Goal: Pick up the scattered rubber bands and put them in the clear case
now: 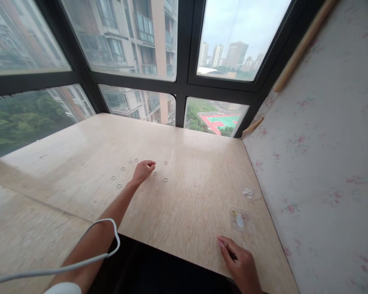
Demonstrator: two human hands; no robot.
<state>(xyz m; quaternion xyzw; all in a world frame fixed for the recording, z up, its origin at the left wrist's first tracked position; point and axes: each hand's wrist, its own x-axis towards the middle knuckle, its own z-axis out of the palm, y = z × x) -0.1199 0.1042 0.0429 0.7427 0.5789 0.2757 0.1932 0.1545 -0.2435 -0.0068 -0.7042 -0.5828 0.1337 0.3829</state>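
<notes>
Thin, round, dark rings (165, 181), seemingly metal, lie flat on the pale, stone-patterned tabletop (187, 212), to the left of the small, clear plastic box (232, 227) and farther from you than it. Eight can be made out, each apart from its neighbours, probably so that you can see and pinch any one singly. Your left hand (145, 168) is among them, well to the box's left, its fingertips drawn together in a narrow pinch; whether they grip a ring, you cannot tell from here. That close pinch presumably suits things so slight. Your right hand (236, 261) is on the box's near side, thumb and forefinger tips almost meeting; anything between them is too small to tell. Inside the box are a yellowish bit and a whitish piece, blurred, and it likely sits there for easy reach of your right hand. Beyond the box, near the flower-patterned wall (319, 171), is a small white object (247, 192), its shape unclear.
</notes>
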